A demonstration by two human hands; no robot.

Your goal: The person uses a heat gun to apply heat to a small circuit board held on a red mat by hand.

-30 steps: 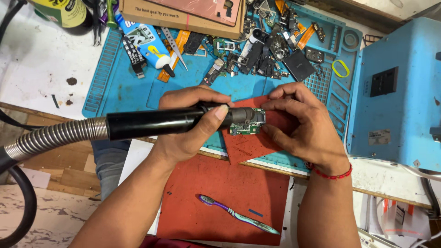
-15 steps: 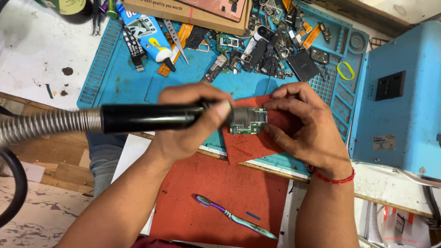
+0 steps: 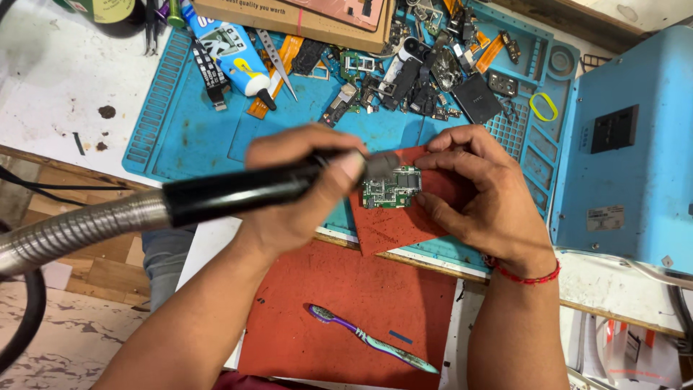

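1. The small green circuit board [image 3: 390, 189] lies flat at the centre of the frame, on a red sheet, with silver shields and chips on its upper face.
2. The black rotary handpiece [image 3: 238, 193] lies nearly level, running from the left toward the centre, its tip at the board's upper left corner; a ribbed metal hose trails off the left edge.

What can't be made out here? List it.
Head view only:
- Tool tip: hidden behind the left hand thumb where the black handpiece meets the circuit board.
- Board's right edge: covered by the right hand fingers.
- Hose: cut off at the left edge.
- Board parts: too small to tell apart.
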